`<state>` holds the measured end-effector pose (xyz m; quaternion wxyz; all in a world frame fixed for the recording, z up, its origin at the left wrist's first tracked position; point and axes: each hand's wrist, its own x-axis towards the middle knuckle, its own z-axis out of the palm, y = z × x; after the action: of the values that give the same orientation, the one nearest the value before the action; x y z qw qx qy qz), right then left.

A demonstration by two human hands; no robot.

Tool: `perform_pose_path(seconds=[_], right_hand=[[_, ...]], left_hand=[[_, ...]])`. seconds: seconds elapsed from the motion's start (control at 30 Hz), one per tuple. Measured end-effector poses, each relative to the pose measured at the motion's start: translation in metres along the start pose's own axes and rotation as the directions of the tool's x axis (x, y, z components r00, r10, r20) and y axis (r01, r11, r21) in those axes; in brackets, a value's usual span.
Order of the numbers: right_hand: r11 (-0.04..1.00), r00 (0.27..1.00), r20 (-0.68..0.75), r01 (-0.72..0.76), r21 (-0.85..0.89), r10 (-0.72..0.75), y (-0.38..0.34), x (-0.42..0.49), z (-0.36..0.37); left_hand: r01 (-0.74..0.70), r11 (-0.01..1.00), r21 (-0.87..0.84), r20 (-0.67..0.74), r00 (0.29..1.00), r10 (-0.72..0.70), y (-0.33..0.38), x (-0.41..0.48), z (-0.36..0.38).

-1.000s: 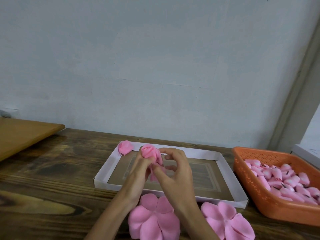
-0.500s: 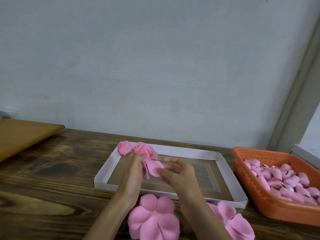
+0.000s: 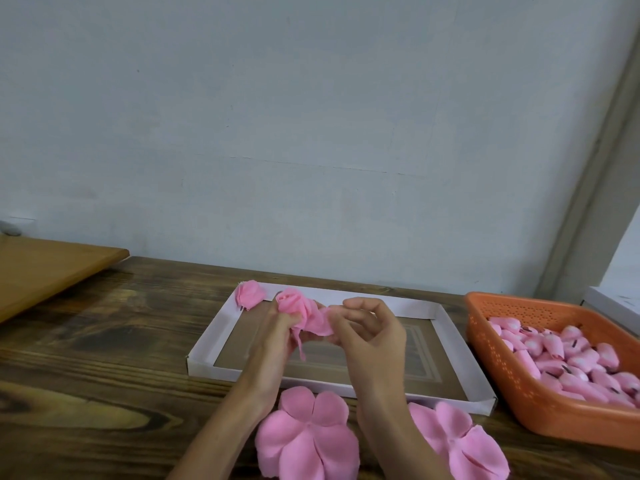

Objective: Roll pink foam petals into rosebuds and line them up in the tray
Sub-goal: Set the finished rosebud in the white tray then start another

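Tray point(image 3: 204, 344): one rosebud point(image 3: 249, 294) (far-left corner). Basket point(image 3: 498, 358): pink pieces point(image 3: 571, 362). Left hand point(image 3: 273, 341), right hand point(image 3: 374, 337) pinch half-rolled bud point(image 3: 301, 308).

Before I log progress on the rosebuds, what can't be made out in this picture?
Head view:
- Base of the half-rolled rosebud: hidden by the left hand and right hand holding it.
- Middle of the tray floor: behind both hands.
- Part of the flat petal piece on the right: cut by the bottom edge.
- Part of the orange basket: cut by the right edge, so its contents cannot be counted.
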<state>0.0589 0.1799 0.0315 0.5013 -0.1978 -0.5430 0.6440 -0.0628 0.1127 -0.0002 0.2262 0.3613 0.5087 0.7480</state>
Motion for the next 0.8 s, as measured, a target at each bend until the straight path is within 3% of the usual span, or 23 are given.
perform_pose_path(seconds=[0.1,0.2,0.33,0.53,0.8], right_hand=[[0.998,0.998,0.015,0.053,-0.032,-0.053,0.000,-0.001,0.002],[0.995,0.995,0.058,0.089,-0.033,-0.087,0.000,-0.003,0.003],[0.995,0.984,0.146,0.098,0.013,-0.099,-0.001,-0.008,0.009],[0.989,0.982,0.149,0.126,-0.072,-0.114,0.002,-0.009,0.012],[0.955,0.976,0.139,0.194,-0.223,-0.166,0.006,-0.008,0.008]], left_hand=[[0.077,0.994,0.076,0.004,0.997,-0.078,0.001,0.004,0.002],[-0.002,0.982,0.189,0.066,0.998,-0.011,0.008,-0.002,0.002],[-0.062,0.996,0.066,0.040,0.997,0.059,0.013,-0.011,0.012],[-0.080,0.996,0.041,0.052,0.996,0.078,0.015,-0.009,0.013],[-0.060,0.976,0.210,0.165,0.986,0.025,0.009,-0.013,0.009]])
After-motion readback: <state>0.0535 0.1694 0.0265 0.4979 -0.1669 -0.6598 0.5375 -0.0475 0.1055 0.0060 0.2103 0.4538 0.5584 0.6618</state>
